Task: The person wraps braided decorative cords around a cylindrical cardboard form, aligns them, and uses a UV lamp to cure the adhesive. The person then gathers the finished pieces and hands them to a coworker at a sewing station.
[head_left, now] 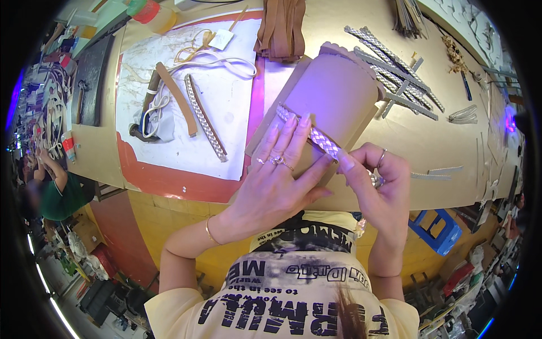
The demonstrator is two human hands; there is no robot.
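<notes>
A braided silvery-white strap (323, 141) lies slantwise across a brown cardboard piece (347, 85) in front of me. My left hand (280, 164) rests over the strap with its fingers stretched out, fingertips pressing on its upper part; rings and a bracelet show on it. At the strap's lower right end, my right hand (379, 178) is closed, with thumb and index finger pinching that end. Part of the strap is hidden under the left fingers. Whether the right palm holds anything else cannot be made out.
Several braided and grey strips (395, 73) lie at the far right. Brown leather strips (280, 28) hang together at the back. On a white sheet (226, 118) at left are a hammer (148, 107), a brown strip (176, 99) and another braided strap (204, 118). A blue stool (437, 231) stands below right.
</notes>
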